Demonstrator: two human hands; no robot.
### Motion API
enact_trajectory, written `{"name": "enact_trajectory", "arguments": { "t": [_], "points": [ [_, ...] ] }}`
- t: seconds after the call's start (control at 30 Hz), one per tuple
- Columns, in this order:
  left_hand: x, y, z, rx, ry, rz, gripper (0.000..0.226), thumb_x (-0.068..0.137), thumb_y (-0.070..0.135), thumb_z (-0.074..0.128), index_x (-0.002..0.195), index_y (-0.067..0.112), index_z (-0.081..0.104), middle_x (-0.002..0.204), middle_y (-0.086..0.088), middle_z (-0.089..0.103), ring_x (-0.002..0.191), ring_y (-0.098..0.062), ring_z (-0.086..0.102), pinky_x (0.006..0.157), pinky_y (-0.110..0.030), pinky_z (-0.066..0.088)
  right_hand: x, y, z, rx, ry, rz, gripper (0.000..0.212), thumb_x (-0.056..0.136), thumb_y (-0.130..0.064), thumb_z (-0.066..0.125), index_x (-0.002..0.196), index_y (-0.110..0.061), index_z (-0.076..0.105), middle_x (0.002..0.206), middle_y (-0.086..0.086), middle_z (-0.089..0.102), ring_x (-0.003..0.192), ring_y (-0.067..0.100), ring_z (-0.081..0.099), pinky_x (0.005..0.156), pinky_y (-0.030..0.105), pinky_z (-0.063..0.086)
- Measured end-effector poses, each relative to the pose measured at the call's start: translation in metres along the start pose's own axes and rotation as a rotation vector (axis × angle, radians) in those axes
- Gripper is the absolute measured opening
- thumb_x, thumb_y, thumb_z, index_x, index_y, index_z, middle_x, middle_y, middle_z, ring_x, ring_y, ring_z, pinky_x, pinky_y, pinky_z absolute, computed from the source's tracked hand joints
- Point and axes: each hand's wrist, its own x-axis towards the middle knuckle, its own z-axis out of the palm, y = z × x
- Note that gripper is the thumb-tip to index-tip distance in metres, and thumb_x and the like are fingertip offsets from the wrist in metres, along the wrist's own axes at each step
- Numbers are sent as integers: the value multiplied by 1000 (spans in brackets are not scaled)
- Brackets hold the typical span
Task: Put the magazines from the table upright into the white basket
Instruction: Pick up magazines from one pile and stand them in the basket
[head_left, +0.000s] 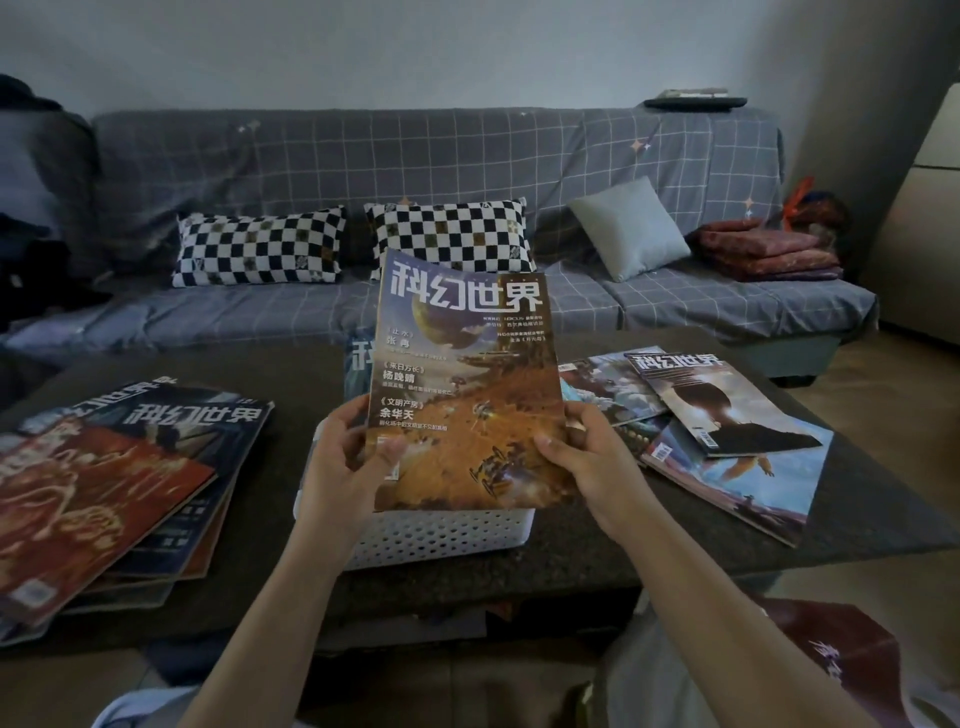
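Two hands on one magazine: left hand (345, 457) pinching the lower left edge of the orange-cover magazine (462, 384), thumb on the cover, fingers behind; right hand (582, 457) gripping the lower right edge the same way. Magazine upright, cover facing the camera, bottom edge at or just inside the rim of the white basket (441, 535) in the centre of the desk (270, 493). Cannot tell whether the bottom edge has reached the basket floor. At least one more magazine already upright behind it, blue cover (358, 358) peeking out on the left, most likely standing in the basket, though its lower part is hidden. Still flat on the desk: left stack (104, 499) of several overlapping issues, red cover on top, dark cover under it; right pile (717, 415) of at least three or four, fanned and partly overlapping. Judgement: early in the job, roughly one or two placed, most left. Current step looks like seating this issue and letting go. Exact remaining count unclear, lower issues covered by the top ones. Risk: floppy covers, few issues in the basket, likely to slump unless leaned against the one behind. Sofa (415, 166) with cushions behind the desk, not involved.
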Motion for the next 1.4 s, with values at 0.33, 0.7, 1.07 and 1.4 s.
{"name": "enact_trajectory", "arguments": {
  "t": [0.33, 0.7, 1.07, 1.4],
  "points": [
    [45, -20, -18, 326, 87, -99, 55, 76, 26, 79, 120, 31, 45, 109, 11, 61, 92, -6, 60, 71, -29, 51, 47, 13, 48, -608, 86, -126, 23, 85, -25, 67, 98, -27, 49, 85, -14, 60, 72, -1, 56, 49, 10, 39],
    [41, -20, -10, 620, 110, -169, 65, 82, 25, 73, 138, 15, 42, 141, -9, 34, 125, -25, 43, 91, -29, 38, 49, 21, 60, -928, 82, -110, 63, 82, -26, 71, 136, -15, 42, 139, 8, 37, 127, 24, 42, 103, 36, 41],
    [40, -19, -14, 709, 177, -48, 29, 87, 32, 64, 113, 18, 62, 106, 0, 64, 83, -6, 58, 64, -21, 43, 56, 19, 59, -1001, 29, -150, 80, 87, -35, 62, 149, -13, 17, 148, 7, 27, 134, 24, 33, 108, 36, 35],
    [34, -17, -13, 655, 230, -14, 19, 89, 26, 63, 107, 27, 63, 65, 25, 56, 55, 9, 52, 49, -13, 33, 56, 20, 54, -986, 14, -169, 78, 89, -35, 60, 149, -12, 17, 147, 7, 29, 135, 22, 31, 107, 32, 32]
  ]
}}
